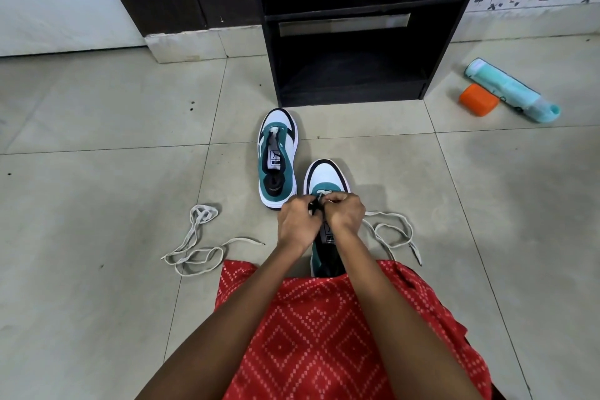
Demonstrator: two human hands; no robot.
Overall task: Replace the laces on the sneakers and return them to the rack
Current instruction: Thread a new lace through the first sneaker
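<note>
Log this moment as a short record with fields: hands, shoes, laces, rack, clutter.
hands: left hand and right hand together at the near sneaker, pinching a lace at its eyelets
far sneaker: unlaced, on the floor before the rack
loose lace: lies left of the hands
second lace: trails right
clutter: orange container, teal bottle lying right of the rack

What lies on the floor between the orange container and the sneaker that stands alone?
In the head view, only bare floor tile lies between the orange container and the lone sneaker; the black rack stands just behind that stretch.
</note>
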